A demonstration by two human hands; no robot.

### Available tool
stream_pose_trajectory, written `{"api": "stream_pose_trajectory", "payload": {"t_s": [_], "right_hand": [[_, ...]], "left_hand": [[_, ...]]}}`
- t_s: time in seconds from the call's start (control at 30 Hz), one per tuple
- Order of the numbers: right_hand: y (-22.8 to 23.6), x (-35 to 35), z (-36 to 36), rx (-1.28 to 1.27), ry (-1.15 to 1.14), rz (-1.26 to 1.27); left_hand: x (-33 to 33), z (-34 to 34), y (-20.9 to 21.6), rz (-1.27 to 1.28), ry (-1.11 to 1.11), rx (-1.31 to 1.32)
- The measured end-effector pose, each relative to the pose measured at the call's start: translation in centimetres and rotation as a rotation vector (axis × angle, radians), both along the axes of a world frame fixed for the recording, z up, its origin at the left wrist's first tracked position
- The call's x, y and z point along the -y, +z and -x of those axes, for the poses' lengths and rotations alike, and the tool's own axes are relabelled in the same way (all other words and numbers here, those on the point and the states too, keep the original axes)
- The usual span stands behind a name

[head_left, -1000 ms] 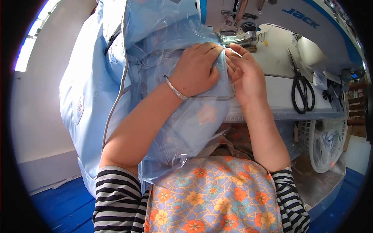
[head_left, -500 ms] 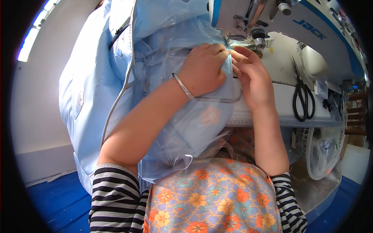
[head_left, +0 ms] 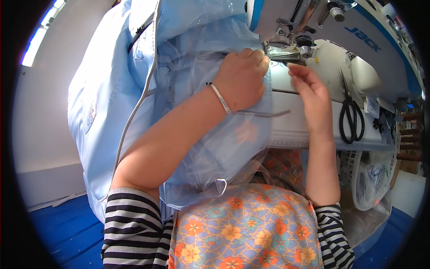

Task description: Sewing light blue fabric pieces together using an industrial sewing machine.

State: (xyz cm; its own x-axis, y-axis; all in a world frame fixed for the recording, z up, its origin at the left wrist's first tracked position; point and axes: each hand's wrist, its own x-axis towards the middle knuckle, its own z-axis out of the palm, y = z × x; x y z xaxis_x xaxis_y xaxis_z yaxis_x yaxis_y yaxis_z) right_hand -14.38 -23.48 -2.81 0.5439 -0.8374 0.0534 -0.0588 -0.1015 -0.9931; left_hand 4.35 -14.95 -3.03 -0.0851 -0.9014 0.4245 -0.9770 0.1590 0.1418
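Bench, white and smooth, carries a white-and-blue sewing machine; blue floor and pale wall show at left. Light-blue fabric, creased under glossy clear film, spreads beneath the left hand, toward the lap. That hand's fingertips are hidden, so I cannot tell whether they pinch or press. Off the fabric, the right hand is loosely spread, slightly blurred. Black-handled scissors lie near a white lattice basket.
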Motion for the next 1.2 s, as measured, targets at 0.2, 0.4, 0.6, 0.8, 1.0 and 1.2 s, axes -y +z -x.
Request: {"api": "stream_pose_trajectory", "payload": {"t_s": [0.2,0.4,0.6,0.8,1.0,1.2], "right_hand": [[1.3,2.9,-1.2,-0.089,-0.031,0.277],[1.8,4.7,-1.9,-0.027,-0.024,0.483],[2.1,5.5,-1.9,-0.010,-0.091,0.724],[2.4,3.9,-0.9,-0.185,-0.079,0.729],[-0.7,-3.6,3.8,-0.131,0.288,0.935],[-3.6,-8.5,5.2,-0.262,0.317,1.204]], "left_hand": [[0.0,0.0,0.0,0.017,-0.019,0.026],[0.3,0.0,0.4,-0.028,-0.005,0.054],[0.2,0.0,0.3,-0.062,0.002,0.059],[-1.1,0.3,1.1,-0.076,-0.068,0.017],[-4.5,1.2,2.6,-0.286,-0.091,-0.127],[-6.5,2.3,2.0,-0.231,-0.092,-0.026]]}}
